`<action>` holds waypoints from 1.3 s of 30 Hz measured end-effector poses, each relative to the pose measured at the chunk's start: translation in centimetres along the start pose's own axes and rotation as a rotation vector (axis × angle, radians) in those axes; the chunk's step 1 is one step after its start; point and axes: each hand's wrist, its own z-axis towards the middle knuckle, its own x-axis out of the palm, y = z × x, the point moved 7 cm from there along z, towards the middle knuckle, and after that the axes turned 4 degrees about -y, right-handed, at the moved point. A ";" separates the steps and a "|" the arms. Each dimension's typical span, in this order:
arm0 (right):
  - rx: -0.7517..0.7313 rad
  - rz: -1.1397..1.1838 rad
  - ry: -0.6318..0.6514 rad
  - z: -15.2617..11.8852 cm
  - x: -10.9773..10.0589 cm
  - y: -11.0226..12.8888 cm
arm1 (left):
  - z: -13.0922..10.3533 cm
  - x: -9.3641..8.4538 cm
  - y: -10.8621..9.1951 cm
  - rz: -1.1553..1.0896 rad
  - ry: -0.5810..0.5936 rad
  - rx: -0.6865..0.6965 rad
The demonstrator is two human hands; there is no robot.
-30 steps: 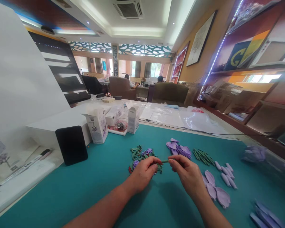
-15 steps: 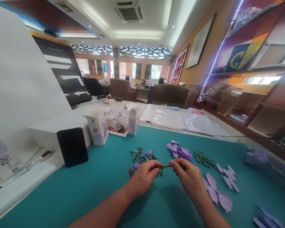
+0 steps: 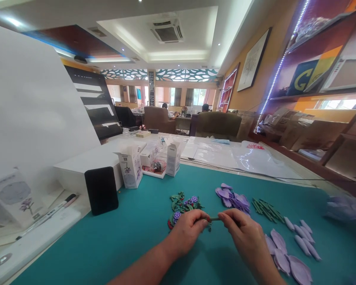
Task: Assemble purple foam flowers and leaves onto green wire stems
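Note:
A thin green stem piece (image 3: 214,218) is held level between my two hands above the teal mat. My left hand (image 3: 189,229) pinches its left end, where a bit of red shows at the fingertips. My right hand (image 3: 245,229) pinches the other end between thumb and fingers. Just behind my left hand lies a heap of small green, red and purple parts (image 3: 184,202), partly hidden by that hand. Beyond my right hand are a pile of purple petal pieces (image 3: 233,198) and several loose green stems (image 3: 267,209).
Pale lilac petals (image 3: 298,269) and slim lilac pieces (image 3: 307,239) lie at the right. A black upright panel (image 3: 101,190) and printed boxes (image 3: 130,168) stand at the left on the teal mat (image 3: 130,237). A clear plastic bag (image 3: 342,208) rests far right.
The whole view has shifted, so the table and hands appear further right and lower. Both hands keep the same pinch on the stem, with little other visible difference.

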 end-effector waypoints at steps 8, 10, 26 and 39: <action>-0.051 -0.010 -0.047 -0.1 -0.1 0.7 | -0.1 -0.3 -0.8 0.115 -0.086 0.125; -0.048 -0.008 -0.069 -0.2 -0.2 0.8 | -0.2 -0.4 -1.0 0.136 -0.102 0.154; -0.029 0.029 -0.013 -0.3 0.5 0.1 | -0.7 -0.1 -1.4 0.167 -0.109 0.199; -0.034 0.076 0.165 -0.4 3.1 -0.6 | -0.6 -0.1 -0.9 0.174 -0.091 0.126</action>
